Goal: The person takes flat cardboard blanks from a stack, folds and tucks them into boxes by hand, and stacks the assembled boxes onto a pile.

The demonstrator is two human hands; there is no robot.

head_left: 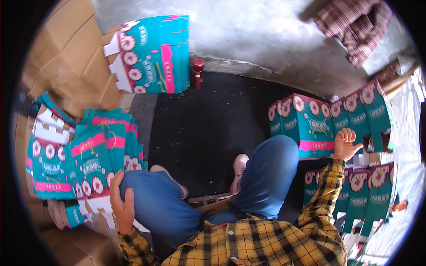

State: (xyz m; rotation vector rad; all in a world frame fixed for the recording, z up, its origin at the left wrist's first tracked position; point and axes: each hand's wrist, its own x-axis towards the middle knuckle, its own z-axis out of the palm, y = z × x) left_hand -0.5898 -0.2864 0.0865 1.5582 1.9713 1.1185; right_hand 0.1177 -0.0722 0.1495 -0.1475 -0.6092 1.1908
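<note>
My left hand (124, 205) is beside my left knee, thumb and fingers apart, with nothing seen between them. Next to it lie overlapping flat teal cartons (92, 160) with pink bands, flower-like prints and white flaps; whether the hand touches them I cannot tell. My right hand (345, 145) is out at the right, thumb stretched sideways and the other fingers loosely curled, with nothing visible in it. It is at the near edge of a row of standing teal boxes (314, 126), seemingly against one. A second row of such boxes (357, 190) stands nearer to me.
A tall stack of flat teal cartons (153, 57) leans at the back left, beside brown cardboard boxes (71, 48). A red bottle-shaped object (198, 73) stands by the dark mat (199, 122). Checked cloth (355, 29) lies at the far right. My shoes rest on the mat.
</note>
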